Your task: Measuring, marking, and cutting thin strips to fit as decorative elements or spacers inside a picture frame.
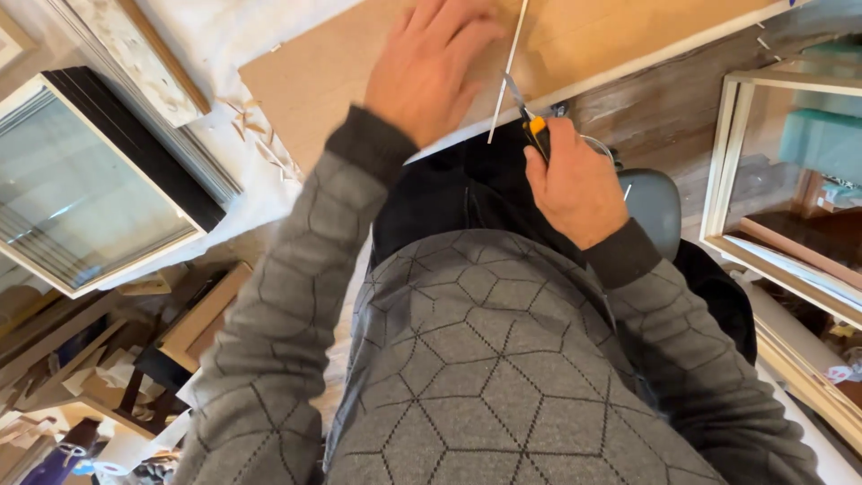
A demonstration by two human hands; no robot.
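My left hand [429,67] lies flat, fingers together, on a brown board [314,76] at the table's near edge. Just right of it a thin white strip [507,72] runs along the board toward me. My right hand [575,184] is closed around a utility knife [530,117] with a yellow and black handle. The knife's blade tip sits next to the strip at the board's edge. Both arms wear grey sleeves with a hexagon pattern.
A stack of glazed picture frames [90,189] leans at the left on a white cloth with wood offcuts [260,135]. More light wooden frames [745,153] stand at the right. A grey stool seat [655,207] is under my right hand. Clutter fills the floor at lower left.
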